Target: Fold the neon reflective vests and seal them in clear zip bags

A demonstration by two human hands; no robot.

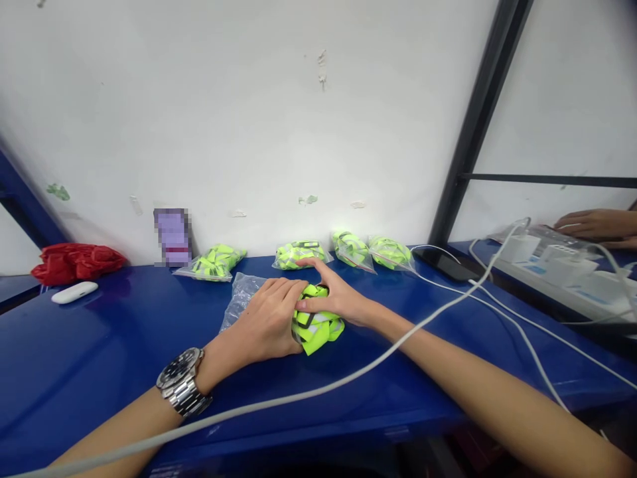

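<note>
Neon yellow-green folded fabric bundle with grey reflective stripes (pixel 318 330) sits mid-table on the glossy blue tabletop (pixel 99 352), pinned between both hands. Squeezing it from two sides probably keeps the folds compact.

Left hand (pixel 266 322): fingers together, curled over the bundle's left side, palm pressing it down. Steel wristwatch (pixel 182 383) on that wrist.

Right hand (pixel 332 293): thumb and curled fingers clamped on the bundle's top right, index finger out straight and off the fabric.

Empty clear plastic zip bag (pixel 242 292) lies flat just behind the left hand, partly under it. I can't tell if its mouth is open.

Four filled clear bags of the same neon fabric (pixel 298 253) are lined up along the wall, out of the working area.

White cable (pixel 378 362) drapes across the right forearm. White power strip (pixel 552 269) and another person's hand (pixel 590 224) are far right. Red crumpled cloth (pixel 74 260) and small white oval case (pixel 74 292) are far left.
</note>
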